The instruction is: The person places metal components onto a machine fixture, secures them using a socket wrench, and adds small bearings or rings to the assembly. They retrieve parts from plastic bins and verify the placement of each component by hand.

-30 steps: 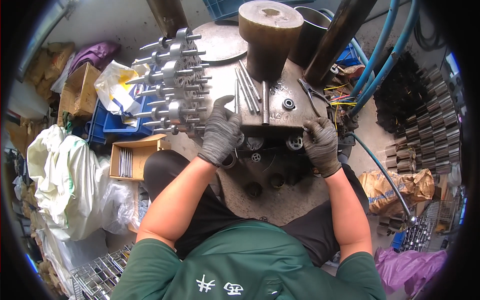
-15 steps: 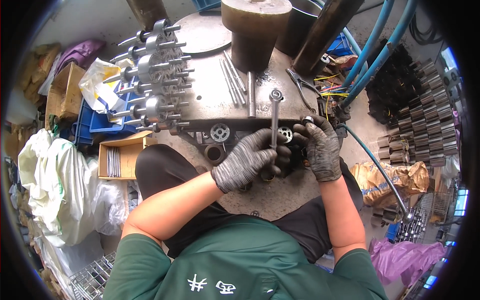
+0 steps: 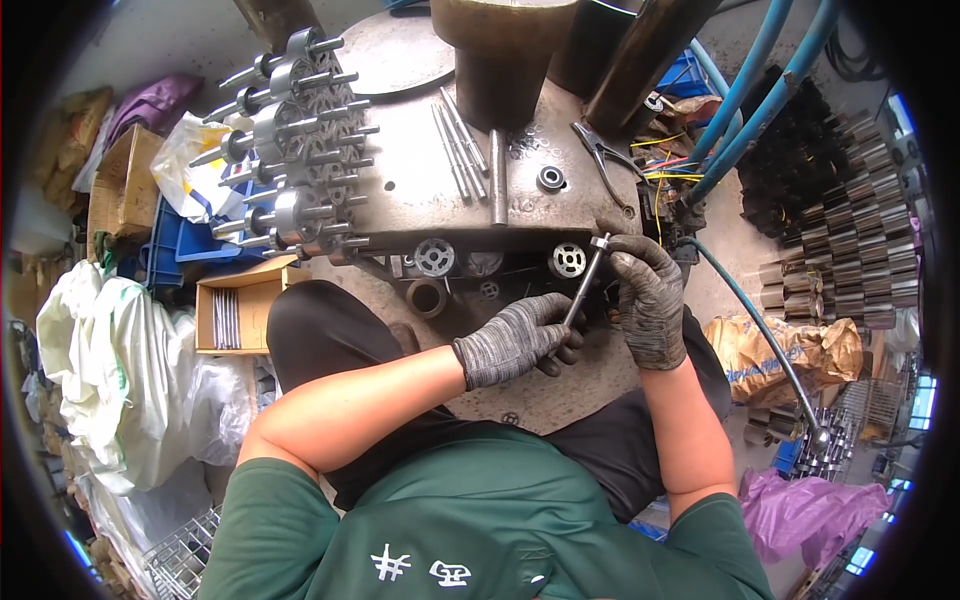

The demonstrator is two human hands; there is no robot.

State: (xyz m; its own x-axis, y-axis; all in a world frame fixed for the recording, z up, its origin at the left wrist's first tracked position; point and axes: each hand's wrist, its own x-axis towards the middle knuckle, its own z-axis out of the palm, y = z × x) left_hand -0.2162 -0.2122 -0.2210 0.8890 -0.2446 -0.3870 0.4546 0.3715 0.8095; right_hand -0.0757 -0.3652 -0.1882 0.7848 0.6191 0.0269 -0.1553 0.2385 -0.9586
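Observation:
In my gloved left hand (image 3: 518, 338) is a slim metal shaft (image 3: 586, 287), tilted up and to the right, its lower part between my closed fingers. At the shaft's upper end sits a small shiny metal ring (image 3: 600, 242). My gloved right hand (image 3: 648, 300) has its thumb and forefinger pinched at that ring, beside the shaft's tip. Whether the ring is fully around the shaft I cannot tell. Beyond my hands, a ball bearing (image 3: 550, 178) lies on the metal worktable (image 3: 420, 210), near its front edge.
Several loose shafts (image 3: 458, 150) and a thicker rod (image 3: 498, 180) lie mid-table; pliers (image 3: 603, 160) are at right. Shafts with rotors (image 3: 290, 130) are stacked at left. A heavy steel column (image 3: 500, 60) stands behind. An open carton (image 3: 245, 315) holds shafts. Blue hoses (image 3: 770, 90) hang at right.
My left hand has lowered slightly and moved right, tilting the shaft from near upright toward my right hand. The shaft's upper end has left the bearing's spot and now meets the ring.

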